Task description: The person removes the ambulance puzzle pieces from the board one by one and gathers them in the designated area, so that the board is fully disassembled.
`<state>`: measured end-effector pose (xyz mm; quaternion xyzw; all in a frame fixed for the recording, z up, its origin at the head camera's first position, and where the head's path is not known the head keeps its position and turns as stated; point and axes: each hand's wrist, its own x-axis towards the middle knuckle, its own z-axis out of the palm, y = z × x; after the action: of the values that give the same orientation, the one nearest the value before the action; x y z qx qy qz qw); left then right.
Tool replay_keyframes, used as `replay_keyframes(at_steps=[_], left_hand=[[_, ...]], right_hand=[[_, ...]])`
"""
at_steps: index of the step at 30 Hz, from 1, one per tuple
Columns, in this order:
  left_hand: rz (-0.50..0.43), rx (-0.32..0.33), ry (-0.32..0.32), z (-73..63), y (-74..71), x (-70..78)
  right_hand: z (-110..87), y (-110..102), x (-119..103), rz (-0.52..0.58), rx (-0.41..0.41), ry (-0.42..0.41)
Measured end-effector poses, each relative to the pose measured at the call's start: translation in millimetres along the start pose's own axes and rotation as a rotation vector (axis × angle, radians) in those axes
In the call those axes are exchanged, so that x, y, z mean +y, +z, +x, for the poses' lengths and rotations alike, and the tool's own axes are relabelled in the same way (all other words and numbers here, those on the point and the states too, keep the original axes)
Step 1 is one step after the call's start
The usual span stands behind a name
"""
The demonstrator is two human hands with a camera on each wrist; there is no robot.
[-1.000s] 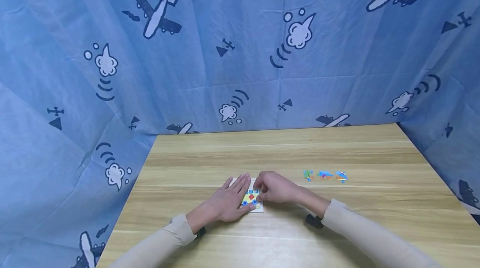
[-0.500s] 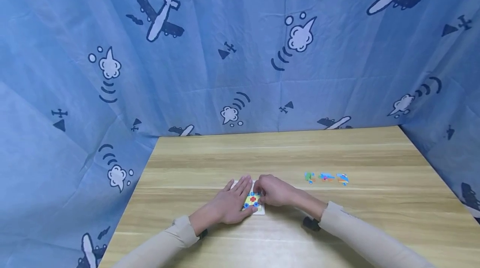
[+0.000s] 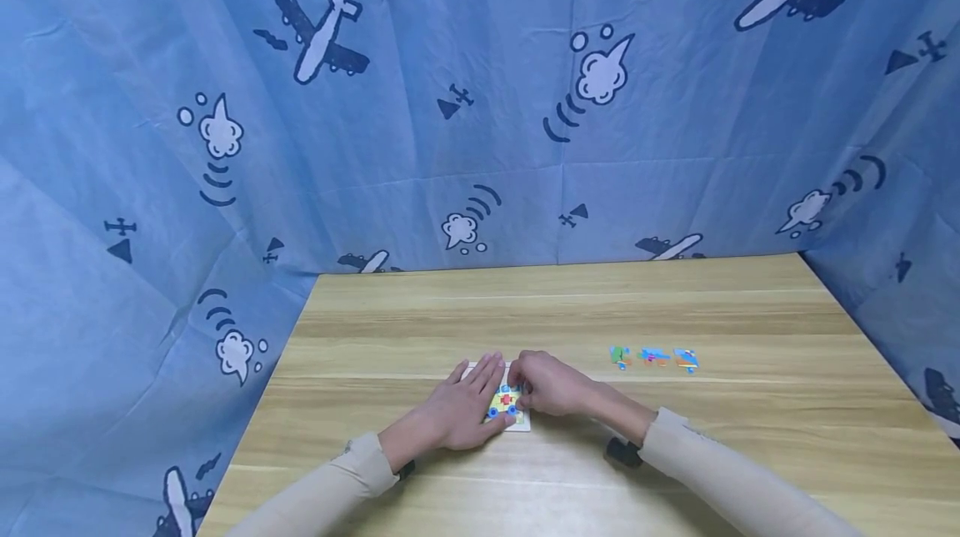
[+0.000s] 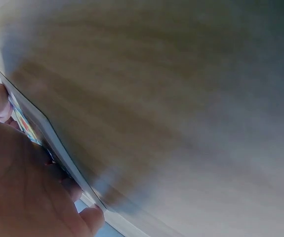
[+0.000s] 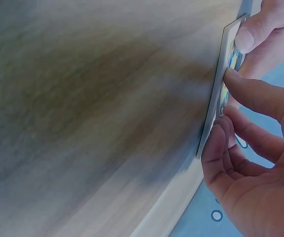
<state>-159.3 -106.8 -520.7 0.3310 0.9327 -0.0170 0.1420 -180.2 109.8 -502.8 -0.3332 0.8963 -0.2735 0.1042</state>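
A small white-bordered puzzle board [image 3: 522,426] lies on the table, its picture a yellow vehicle [image 3: 506,400] with blue wheels and a red cross. My left hand [image 3: 465,410] rests flat across the board's left side, fingers straight. In the left wrist view its thumb [image 4: 1,101] lies over one end of the board. At the right side, my right hand [image 3: 557,384] has its fingers curled and pinches at a puzzle piece within the picture, mostly hidden by the fingers. The right wrist view shows the thumb [image 5: 245,89] and fingertips right at the board's edge [image 5: 212,106].
To the right on the wooden table [image 3: 420,312] lie three loose puzzle pieces in a row: a green one [image 3: 620,356], a blue and pink one [image 3: 653,356] and a blue and orange one [image 3: 686,359]. A blue airplane-print curtain [image 3: 510,128] stands behind and around the table.
Both hands stay at the board in nearly the same pose. The head view has tipped slightly, so everything sits a little lower in it. The loose pieces have not moved.
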Motion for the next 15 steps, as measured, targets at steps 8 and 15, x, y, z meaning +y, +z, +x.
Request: replay_keyframes(at_steps=[8, 15], left_hand=[[0.013, 0.006, 0.0, 1.5, 0.8, 0.0], [0.0, -0.001, 0.003, 1.0, 0.7, -0.7]], right_hand=[[-0.6, -1.6, -3.4, -0.025, 0.04, -0.027], [-2.9, -1.7, -2.8, 0.006, 0.071, -0.037]])
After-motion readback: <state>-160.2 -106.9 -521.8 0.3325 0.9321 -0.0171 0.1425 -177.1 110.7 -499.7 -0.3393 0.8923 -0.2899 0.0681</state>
